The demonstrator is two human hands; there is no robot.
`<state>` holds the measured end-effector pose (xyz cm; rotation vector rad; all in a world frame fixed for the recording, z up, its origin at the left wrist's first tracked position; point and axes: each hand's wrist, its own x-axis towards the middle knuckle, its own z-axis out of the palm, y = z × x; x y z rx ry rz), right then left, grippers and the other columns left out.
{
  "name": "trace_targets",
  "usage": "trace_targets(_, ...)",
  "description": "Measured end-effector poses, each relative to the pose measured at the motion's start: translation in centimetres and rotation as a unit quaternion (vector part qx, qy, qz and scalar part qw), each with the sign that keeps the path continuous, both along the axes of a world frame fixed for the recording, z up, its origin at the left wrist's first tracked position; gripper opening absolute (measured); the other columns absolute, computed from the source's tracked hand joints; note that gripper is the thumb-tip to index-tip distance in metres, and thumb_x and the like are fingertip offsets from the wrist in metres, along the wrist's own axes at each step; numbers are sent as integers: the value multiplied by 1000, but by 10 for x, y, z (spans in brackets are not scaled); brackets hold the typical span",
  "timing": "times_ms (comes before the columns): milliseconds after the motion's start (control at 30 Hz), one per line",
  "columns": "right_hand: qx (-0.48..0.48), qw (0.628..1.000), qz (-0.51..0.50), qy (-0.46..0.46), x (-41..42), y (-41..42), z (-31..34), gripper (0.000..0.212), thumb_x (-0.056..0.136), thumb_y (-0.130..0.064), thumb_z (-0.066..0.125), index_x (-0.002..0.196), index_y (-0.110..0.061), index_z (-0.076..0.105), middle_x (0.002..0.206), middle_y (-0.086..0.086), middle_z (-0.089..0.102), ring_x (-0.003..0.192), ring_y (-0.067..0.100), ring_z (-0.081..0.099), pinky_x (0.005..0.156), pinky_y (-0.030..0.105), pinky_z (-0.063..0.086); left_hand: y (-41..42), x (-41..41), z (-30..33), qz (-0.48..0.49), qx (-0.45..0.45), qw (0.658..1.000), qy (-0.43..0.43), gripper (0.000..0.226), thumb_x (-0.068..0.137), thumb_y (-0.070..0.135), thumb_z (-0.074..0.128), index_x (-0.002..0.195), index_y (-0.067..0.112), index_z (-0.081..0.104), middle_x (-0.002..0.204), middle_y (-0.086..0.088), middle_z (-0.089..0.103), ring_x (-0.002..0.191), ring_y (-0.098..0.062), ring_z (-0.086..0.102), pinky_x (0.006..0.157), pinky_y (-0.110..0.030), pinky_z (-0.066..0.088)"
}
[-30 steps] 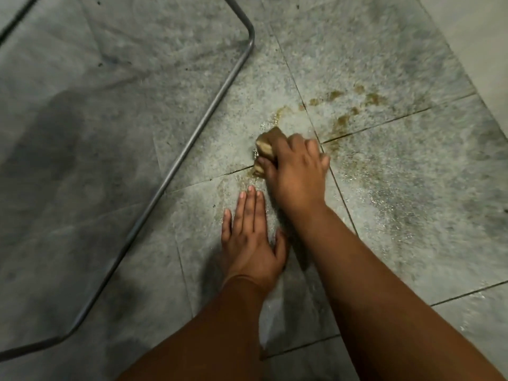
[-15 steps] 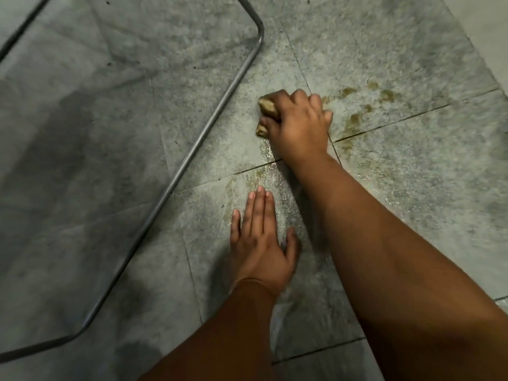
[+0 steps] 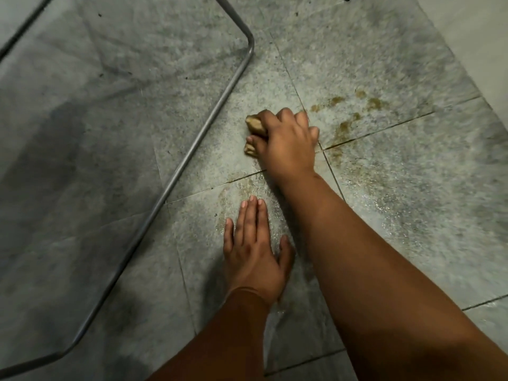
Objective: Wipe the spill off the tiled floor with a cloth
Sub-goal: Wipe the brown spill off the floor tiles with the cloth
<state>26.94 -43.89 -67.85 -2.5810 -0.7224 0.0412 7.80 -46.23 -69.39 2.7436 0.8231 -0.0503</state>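
Right hand (image 3: 288, 141) was curled round a wadded, brown-stained cloth (image 3: 255, 125), fingers wrapped over the top and thumb tucked beneath, pressing it down onto the tiled floor (image 3: 412, 202). Only the cloth's left end showed past the knuckles; the remainder was hidden under the palm. It sat on a tile just beyond a grout line, close to where four tiles met. Brown spill (image 3: 346, 127) lay in blotches just beside the hand, toward the floor's far right, some of it running along the grout line there, and a wet, glistening sheen spread over the tiles near the forearm. Left hand (image 3: 253, 251) lay flat on the floor nearer the person, fingers straight and together, thumb spread out, gripping nothing; faint brownish streaks marked the tile just past its fingertips. A thin bent metal tube frame (image 3: 192, 144) ran diagonally across the floor's left side, its rounded corner well apart from the cloth.
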Motion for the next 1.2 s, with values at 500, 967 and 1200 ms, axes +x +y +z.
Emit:
trace_targets(500,-16,1000,15,-1,4,-25,3,37,88,-51,56,122,-37,54,112,2,54,109,25,44,80,37,24,0,1,2,4,-5,1000,-27,71,90,47,39,152,14,27,159,-5,23,148,-15,13,119,-42,7)
trace_targets(967,-24,994,-104,2,-27,-100,2,37,88,-42,60,125,-38,55,117,7,54,110,28,43,86,38,27,-1,0,3,1,3,1000,-29,70,90,45,40,152,13,28,160,-4,22,148,-16,13,120,-41,4)
trace_targets(1200,-11,993,-121,15,-4,-99,8,41,89,-45,58,127,-30,54,117,8,54,112,30,44,85,38,29,-1,1,2,2,5,999,-40,70,90,45,38,151,11,30,159,-6,25,148,-18,16,120,-42,5)
